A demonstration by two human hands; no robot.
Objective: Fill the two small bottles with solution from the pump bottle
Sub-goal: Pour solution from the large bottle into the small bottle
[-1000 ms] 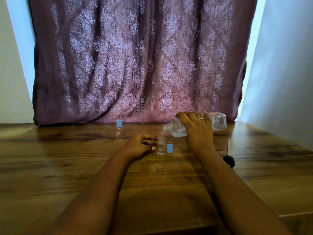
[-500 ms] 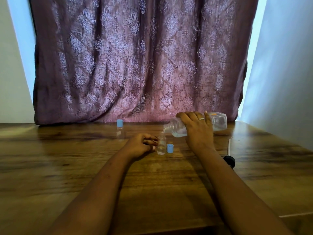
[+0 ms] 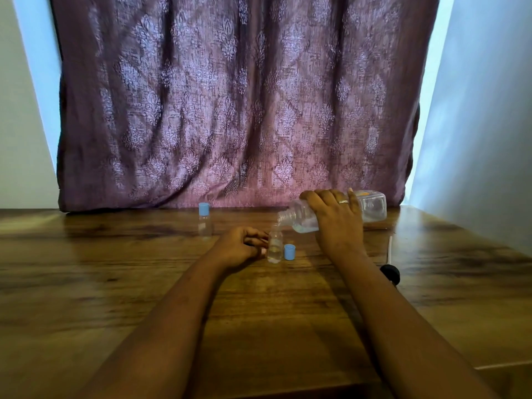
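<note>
My right hand (image 3: 338, 223) grips the clear pump bottle (image 3: 371, 210), tipped almost flat with its open neck to the left, right over the mouth of an uncapped small clear bottle (image 3: 275, 249). A little clear liquid lies in the pump bottle's low side and in the small bottle. My left hand (image 3: 240, 247) steadies the small bottle with its fingertips. That bottle's blue cap (image 3: 289, 251) stands just right of it. A second small bottle (image 3: 205, 223), capped in blue, stands upright further back on the left.
The black pump head (image 3: 390, 274) with its white tube (image 3: 389, 249) lies on the wooden table (image 3: 115, 283) to the right of my right forearm. A patterned purple curtain (image 3: 230, 110) hangs behind the table. The table's right edge runs near a pale wall.
Hardly anything has moved: my right hand keeps the pump bottle tilted over the small bottle, and my left hand stays on it.
</note>
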